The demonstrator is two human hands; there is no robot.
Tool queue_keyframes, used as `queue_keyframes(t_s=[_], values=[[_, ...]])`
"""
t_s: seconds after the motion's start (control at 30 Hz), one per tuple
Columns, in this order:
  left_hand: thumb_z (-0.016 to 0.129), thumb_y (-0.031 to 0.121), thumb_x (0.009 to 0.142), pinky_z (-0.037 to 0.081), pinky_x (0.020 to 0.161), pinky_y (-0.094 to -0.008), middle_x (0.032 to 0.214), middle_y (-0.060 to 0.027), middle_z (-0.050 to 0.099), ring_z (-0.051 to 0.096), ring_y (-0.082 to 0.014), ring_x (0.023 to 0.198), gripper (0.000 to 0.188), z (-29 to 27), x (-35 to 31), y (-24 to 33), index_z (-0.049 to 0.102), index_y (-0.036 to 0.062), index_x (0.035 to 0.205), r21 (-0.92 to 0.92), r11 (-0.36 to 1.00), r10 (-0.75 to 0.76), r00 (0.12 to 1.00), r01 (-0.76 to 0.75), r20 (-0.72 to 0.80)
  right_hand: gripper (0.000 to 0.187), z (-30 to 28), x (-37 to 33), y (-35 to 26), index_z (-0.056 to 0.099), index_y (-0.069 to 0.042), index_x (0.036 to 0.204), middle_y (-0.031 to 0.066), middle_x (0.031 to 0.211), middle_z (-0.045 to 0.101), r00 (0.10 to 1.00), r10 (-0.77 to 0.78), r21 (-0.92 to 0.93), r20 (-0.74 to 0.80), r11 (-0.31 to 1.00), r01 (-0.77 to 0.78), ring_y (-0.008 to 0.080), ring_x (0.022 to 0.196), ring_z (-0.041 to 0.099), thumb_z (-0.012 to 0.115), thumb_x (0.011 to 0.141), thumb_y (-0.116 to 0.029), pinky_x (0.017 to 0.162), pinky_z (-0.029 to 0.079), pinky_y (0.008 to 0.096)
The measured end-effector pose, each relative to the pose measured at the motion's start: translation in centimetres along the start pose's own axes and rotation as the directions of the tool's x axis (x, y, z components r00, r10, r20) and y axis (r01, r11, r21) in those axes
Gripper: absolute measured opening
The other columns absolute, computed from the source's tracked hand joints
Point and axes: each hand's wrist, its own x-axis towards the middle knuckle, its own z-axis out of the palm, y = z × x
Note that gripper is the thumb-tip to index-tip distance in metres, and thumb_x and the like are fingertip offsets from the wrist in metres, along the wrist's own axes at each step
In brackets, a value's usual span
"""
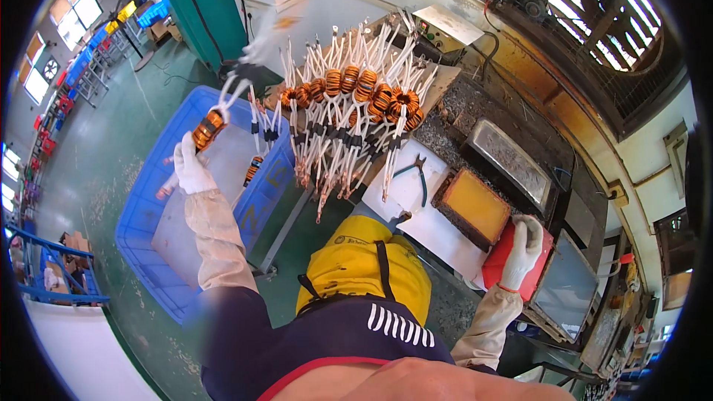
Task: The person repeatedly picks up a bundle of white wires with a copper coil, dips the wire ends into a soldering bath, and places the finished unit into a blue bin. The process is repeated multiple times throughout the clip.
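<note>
My left hand (194,167), in a white glove, grips a copper-wound ring coil (209,131) with white leads over the blue plastic bin (136,204). The coil's leads point up and blur with motion. Inside the bin lies another copper coil (253,171), with white leads at its far wall. My right hand (524,251), also gloved, is held just above or against a red object (499,256); its fingers are raised and slightly apart, with nothing visible in them. Ahead, a pile of similar coils (364,85) rests on a board, leads hanging over the near edge.
Green-handled pliers (422,178) lie on a white sheet (397,193). Beside them sit a dark-rimmed tray with an amber surface (473,208) and a silvery rectangular pan (509,160). A grey panel (568,282) stands at the right. A green pillar (194,7) rises beyond the bin.
</note>
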Motion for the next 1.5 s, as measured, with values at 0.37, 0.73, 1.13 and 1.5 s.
queue_keyframes(t_s=[0.37, 0.73, 1.13, 1.5], values=[[0.073, 0.012, 0.078, 0.042, 0.051, -0.0340, 0.063, -0.0122, 0.057, 0.053, -0.0232, 0.052, 0.022, 9.0, -22.1, 7.3, 0.059, 0.0010, 0.065, 0.094, 0.857, 0.179, 0.465, -0.506, 0.867, 0.057, 13.5, -7.5, -12.1, 0.057, -0.004, 0.116, 0.0138, 0.121, 0.061, 0.695, -0.419, -0.233, 0.584, 0.734, 0.638, 0.0336, 0.112, 0.058, 0.080, 0.065, -0.013, 0.096, 0.045, 0.0421], [0.079, 0.021, 0.069, 0.049, 0.060, -0.0359, 0.074, -0.0073, 0.067, 0.064, -0.0257, 0.066, 0.018, 9.4, -32.9, 2.8, 0.065, 0.0094, 0.067, -0.189, 0.794, 0.260, 0.041, -0.578, 0.965, 0.060, 8.2, -11.0, -3.6, 0.057, -0.007, 0.119, 0.0163, 0.126, 0.056, 0.860, -0.179, -0.318, 0.478, 0.878, 0.359, 0.0353, 0.114, 0.056, 0.081, 0.064, -0.011, 0.096, 0.045, 0.0427], [0.070, 0.018, 0.084, 0.050, 0.067, -0.0299, 0.084, -0.0065, 0.066, 0.064, -0.0179, 0.074, 0.017, 8.2, -31.3, 2.2, 0.065, 0.0031, 0.091, 0.226, 0.974, -0.221, -0.217, -0.001, 0.951, 0.039, 7.6, -14.1, -1.3, 0.062, -0.002, 0.109, 0.0134, 0.113, 0.065, 0.901, 0.232, -0.062, 0.367, 0.972, -0.226, 0.0206, 0.099, 0.065, 0.076, 0.073, -0.005, 0.087, 0.051, 0.0314], [0.052, 0.038, 0.099, 0.057, 0.074, -0.0386, 0.087, -0.0114, 0.066, 0.066, -0.0226, 0.079, 0.038, 8.5, -30.7, -5.5, 0.061, 0.0019, 0.105, 0.343, 0.251, -0.630, -0.116, 0.905, 0.768, 0.054, 5.8, -15.2, -1.5, 0.055, 0.001, 0.127, 0.0065, 0.118, 0.063, 0.615, 0.451, 0.291, 0.647, 0.599, -0.746, 0.0150, 0.106, 0.060, 0.070, 0.076, 0.001, 0.096, 0.045, 0.0308]])
